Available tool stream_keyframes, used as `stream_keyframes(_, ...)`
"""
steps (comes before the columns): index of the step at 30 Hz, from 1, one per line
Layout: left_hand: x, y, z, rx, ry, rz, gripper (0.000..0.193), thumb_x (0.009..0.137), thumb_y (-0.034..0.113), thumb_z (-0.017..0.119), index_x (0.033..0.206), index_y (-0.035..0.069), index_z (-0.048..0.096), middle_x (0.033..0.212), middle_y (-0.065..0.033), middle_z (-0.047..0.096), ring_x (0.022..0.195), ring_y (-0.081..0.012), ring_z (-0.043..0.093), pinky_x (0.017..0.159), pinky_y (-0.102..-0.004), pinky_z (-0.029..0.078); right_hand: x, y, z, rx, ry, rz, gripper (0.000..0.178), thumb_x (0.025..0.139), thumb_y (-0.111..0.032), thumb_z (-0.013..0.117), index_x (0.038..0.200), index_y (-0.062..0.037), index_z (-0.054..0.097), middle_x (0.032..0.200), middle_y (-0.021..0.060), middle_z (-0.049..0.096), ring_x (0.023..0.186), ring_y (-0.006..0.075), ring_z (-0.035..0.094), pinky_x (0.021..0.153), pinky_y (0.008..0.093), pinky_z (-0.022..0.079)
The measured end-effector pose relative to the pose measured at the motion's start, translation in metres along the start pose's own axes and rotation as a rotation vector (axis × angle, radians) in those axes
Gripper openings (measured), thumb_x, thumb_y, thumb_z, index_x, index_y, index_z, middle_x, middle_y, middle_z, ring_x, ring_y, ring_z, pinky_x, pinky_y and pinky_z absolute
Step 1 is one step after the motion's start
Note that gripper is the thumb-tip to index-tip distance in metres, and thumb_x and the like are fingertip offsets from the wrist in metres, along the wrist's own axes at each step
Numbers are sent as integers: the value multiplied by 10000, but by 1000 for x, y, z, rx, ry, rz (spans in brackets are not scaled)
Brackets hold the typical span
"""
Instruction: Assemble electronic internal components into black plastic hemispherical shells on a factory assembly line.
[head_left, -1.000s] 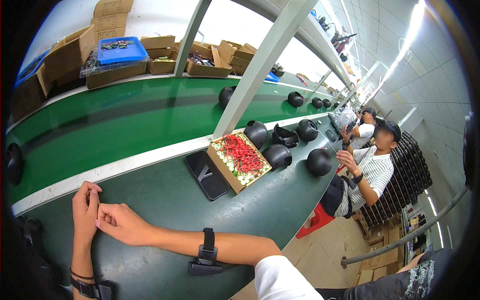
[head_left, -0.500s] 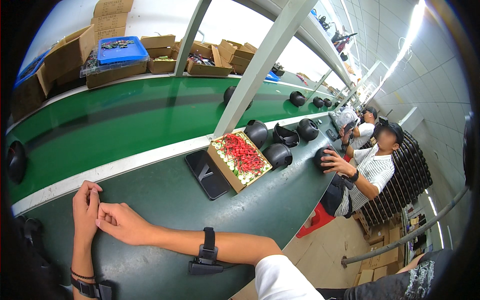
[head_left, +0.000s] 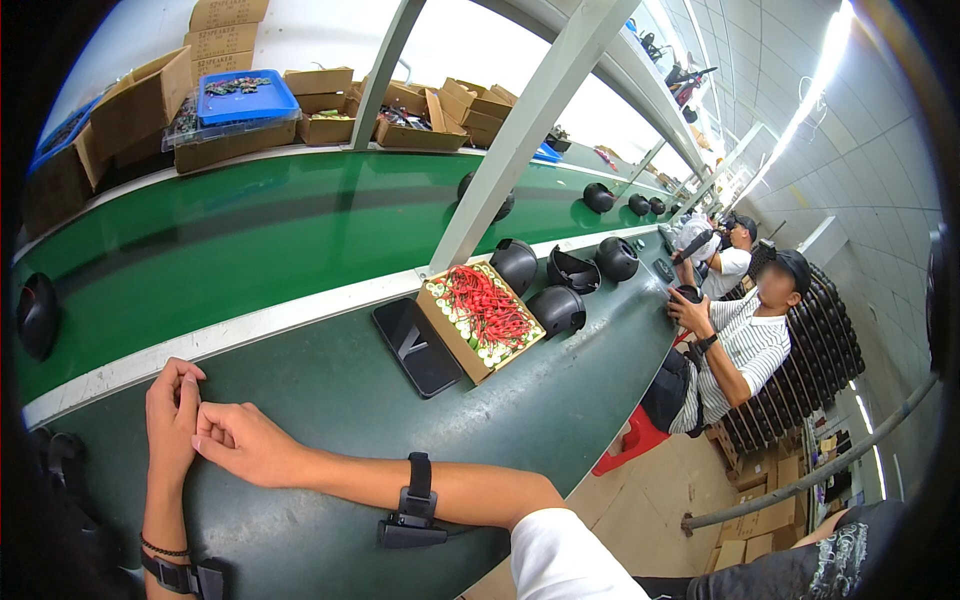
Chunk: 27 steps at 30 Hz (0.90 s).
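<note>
My left hand (head_left: 173, 420) rests on the dark green workbench (head_left: 330, 400), its fingers curled inward. Against it lies my right hand (head_left: 243, 440), loosely closed, its knuckles and fingertips touching the left one. Nothing shows in either hand. Beyond my right hand, a black smartphone (head_left: 415, 348) lies flat on the bench. Beside the phone is a cardboard box (head_left: 465, 357) of red and whitish-green small parts, perhaps wires with connectors. Several black rounded shells (head_left: 557, 310) sit just past that box.
A green conveyor belt (head_left: 300, 225) runs behind the bench, carrying black round shells (head_left: 598, 197). A grey metal post (head_left: 520, 140) rises at the bench's back edge. Cardboard boxes and a blue tray (head_left: 245, 100) line the far side. At right, a seated co-worker (head_left: 755, 335) handles a dark object.
The co-worker at right has drawn the black rounded object away from the bench toward their body. Shells on the belt have shifted slightly right. My hands have stayed in place.
</note>
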<state>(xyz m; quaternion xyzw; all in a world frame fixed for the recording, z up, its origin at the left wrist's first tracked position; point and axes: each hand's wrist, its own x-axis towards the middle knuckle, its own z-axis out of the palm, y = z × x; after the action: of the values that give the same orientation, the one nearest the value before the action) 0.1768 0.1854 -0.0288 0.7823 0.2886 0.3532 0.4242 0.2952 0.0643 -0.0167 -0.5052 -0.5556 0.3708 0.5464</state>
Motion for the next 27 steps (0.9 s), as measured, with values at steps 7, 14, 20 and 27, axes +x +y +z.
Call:
stream_keyframes(7,1,-2,1,-22,3,-4,158,1047,79,513,932,3,592,699,29,442,646,-59,371,568,-288,298,1,5,1,15,-17,2,220,1011,-135,661,859,-7,566,674,32,570,606,106,521,561,304,420)
stream_keyframes(14,0,0,1,-27,-3,-15,151,1046,73,519,933,4,591,700,31,436,648,-58,371,567,-285,298,1,4,0,5,-25,19,224,1010,-144,662,860,-9,565,674,29,567,605,107,517,560,303,417)
stream_keyframes(20,0,1,2,-31,-4,-16,151,1048,66,514,938,8,598,693,34,432,640,-51,369,560,-284,295,0,6,0,30,-26,17,222,1009,-144,661,862,-12,560,670,29,559,608,110,511,562,306,414)
stream_keyframes(27,1,-1,1,-16,-4,-6,151,1051,68,514,942,9,600,683,34,432,628,-53,373,554,-287,299,2,2,-1,-1,-24,13,219,1011,-139,659,865,-12,559,657,18,550,604,103,497,556,304,404)
